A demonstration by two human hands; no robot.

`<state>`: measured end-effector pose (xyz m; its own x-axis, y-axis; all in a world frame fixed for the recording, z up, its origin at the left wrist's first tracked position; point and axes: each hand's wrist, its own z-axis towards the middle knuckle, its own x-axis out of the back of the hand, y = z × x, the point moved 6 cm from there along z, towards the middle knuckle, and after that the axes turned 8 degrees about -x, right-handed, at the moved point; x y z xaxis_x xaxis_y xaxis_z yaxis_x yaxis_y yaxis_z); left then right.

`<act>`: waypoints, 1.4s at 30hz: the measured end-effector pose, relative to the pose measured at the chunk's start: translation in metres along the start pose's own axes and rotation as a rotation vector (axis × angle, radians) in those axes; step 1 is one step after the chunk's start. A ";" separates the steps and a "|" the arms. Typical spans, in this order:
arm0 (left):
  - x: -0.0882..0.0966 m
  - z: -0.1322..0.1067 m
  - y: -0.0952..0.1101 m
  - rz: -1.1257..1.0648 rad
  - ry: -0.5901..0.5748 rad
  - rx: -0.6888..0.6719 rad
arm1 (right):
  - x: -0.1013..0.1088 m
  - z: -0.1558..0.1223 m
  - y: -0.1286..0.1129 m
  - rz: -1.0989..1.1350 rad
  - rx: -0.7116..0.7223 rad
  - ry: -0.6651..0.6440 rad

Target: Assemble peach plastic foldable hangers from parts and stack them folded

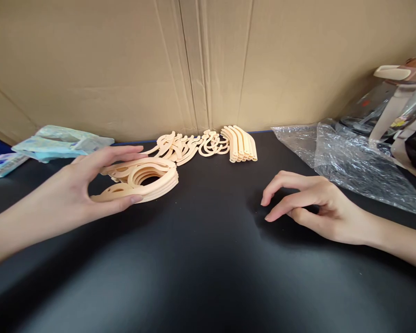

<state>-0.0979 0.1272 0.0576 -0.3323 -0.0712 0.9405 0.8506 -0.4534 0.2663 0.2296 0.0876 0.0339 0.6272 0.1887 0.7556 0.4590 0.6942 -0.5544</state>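
My left hand (86, 185) is around a stack of beige curved plastic pieces with round openings (159, 187), which lies on the black table (208, 277). Its thumb presses along the near side, and the fingers reach over the far side. To the right, my right hand (308, 206) hovers low over or rests lightly on the table; I cannot tell which. Its fingers are loosely bent and apart, with nothing between them. Behind the stack lies a loose pile of beige hook-shaped pieces (187, 148). Right of that pile stands a neat bundle of beige bent bars (242, 144).
Cardboard (107, 69) walls off the back. A light-blue soft pack (62, 142) and a white-and-blue packet (5, 165) lie at the left. Crumpled clear plastic wrap (360, 157) spreads at the right, beside a clear jug with a beige lid and strap (398, 101).
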 end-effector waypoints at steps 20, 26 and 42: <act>-0.005 0.000 -0.002 0.036 -0.037 -0.041 | -0.004 0.001 0.007 0.050 -0.054 0.069; -0.002 -0.001 -0.008 0.039 -0.061 -0.013 | -0.006 0.000 0.009 0.070 -0.071 0.050; -0.002 -0.002 -0.034 0.172 -0.106 0.062 | -0.004 -0.002 0.006 0.053 -0.056 0.065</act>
<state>-0.1266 0.1409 0.0460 -0.1380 -0.0475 0.9893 0.9156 -0.3869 0.1091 0.2314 0.0896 0.0265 0.6905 0.1770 0.7013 0.4572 0.6445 -0.6129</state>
